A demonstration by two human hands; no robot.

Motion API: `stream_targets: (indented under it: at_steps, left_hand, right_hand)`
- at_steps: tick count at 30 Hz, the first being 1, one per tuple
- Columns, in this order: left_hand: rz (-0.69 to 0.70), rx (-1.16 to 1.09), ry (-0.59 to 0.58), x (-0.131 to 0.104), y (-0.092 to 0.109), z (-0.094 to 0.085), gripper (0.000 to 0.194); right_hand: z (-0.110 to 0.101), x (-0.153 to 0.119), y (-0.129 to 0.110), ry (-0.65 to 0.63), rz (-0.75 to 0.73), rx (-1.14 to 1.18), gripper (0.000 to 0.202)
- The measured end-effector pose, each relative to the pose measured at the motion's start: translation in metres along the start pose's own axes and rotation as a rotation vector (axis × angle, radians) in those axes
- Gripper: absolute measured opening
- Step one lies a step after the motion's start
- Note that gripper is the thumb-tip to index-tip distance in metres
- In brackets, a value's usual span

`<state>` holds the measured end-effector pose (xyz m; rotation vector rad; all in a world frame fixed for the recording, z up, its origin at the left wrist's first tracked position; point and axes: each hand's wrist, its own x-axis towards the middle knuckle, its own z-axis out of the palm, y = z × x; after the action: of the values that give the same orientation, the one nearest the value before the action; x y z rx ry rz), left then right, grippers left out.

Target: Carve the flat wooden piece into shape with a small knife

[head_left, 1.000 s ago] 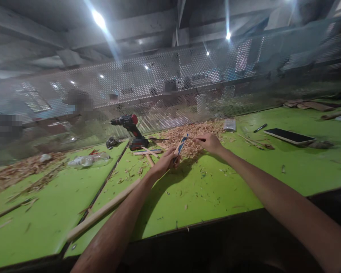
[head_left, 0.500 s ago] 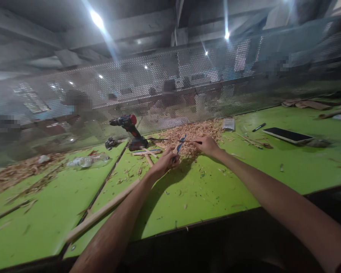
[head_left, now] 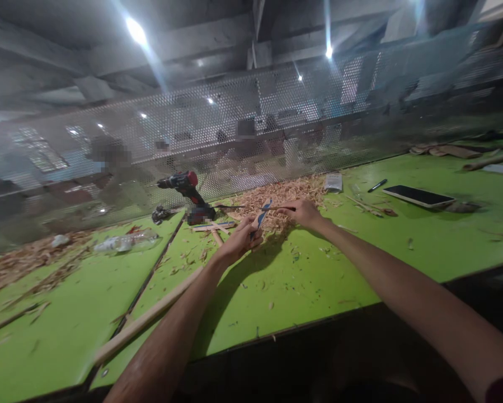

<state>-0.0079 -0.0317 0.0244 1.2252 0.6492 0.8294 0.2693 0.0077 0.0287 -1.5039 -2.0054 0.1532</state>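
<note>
Near the middle of the view, my left hand (head_left: 243, 239) is closed around a small pale wood piece (head_left: 261, 217) with blue markings, its upper end sticking up past the fingers. My right hand (head_left: 304, 214) grips a thin dark-handled tool (head_left: 285, 209). The narrow end of that tool points left and meets or crosses the wood piece; which of the two I cannot tell. Both hands are above the green table (head_left: 243, 313), just in front of a heap of wood shavings (head_left: 280, 193).
A cordless drill (head_left: 192, 196) stands behind my left hand, beside thin wood strips (head_left: 213, 226). A long wooden rod (head_left: 150, 316) lies by my left forearm. Further left is a plastic bottle (head_left: 127, 241). To the right are a pen (head_left: 377, 186) and a phone (head_left: 419, 196). Mesh (head_left: 234, 157) rises behind.
The whole view has shifted slightly, so things sit a little further left. Both hands keep their holds, and more of the tool's dark handle shows at my right hand.
</note>
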Motion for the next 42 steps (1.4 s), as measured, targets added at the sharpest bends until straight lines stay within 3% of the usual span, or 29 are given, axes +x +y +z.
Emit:
stream_targets:
  at_steps: [10,17,24,32,36,42]
  left_hand:
    - [0.014,0.048,0.001,-0.001,0.001,-0.001,0.03]
    - [0.033,0.066,-0.004,-0.001,0.0,-0.002,0.03]
    - [0.011,0.058,0.012,-0.002,0.0,0.0,0.036]
    - [0.039,0.101,-0.013,0.001,-0.003,-0.003,0.033]
    - [0.066,0.114,-0.033,0.004,-0.008,-0.007,0.035]
    - [0.019,0.111,-0.006,0.004,-0.007,-0.008,0.04]
  right_hand:
    - [-0.003,-0.001,-0.008,-0.016,0.013,-0.045,0.066]
    - [-0.001,-0.001,-0.007,0.005,0.019,-0.044,0.052]
    - [-0.001,0.0,0.0,0.015,0.013,-0.016,0.059]
    - [-0.003,0.002,0.007,0.016,0.051,-0.07,0.044]
    - [-0.006,0.003,0.011,0.002,0.073,-0.052,0.046]
    - [-0.01,0.004,0.012,0.011,0.044,-0.063,0.034]
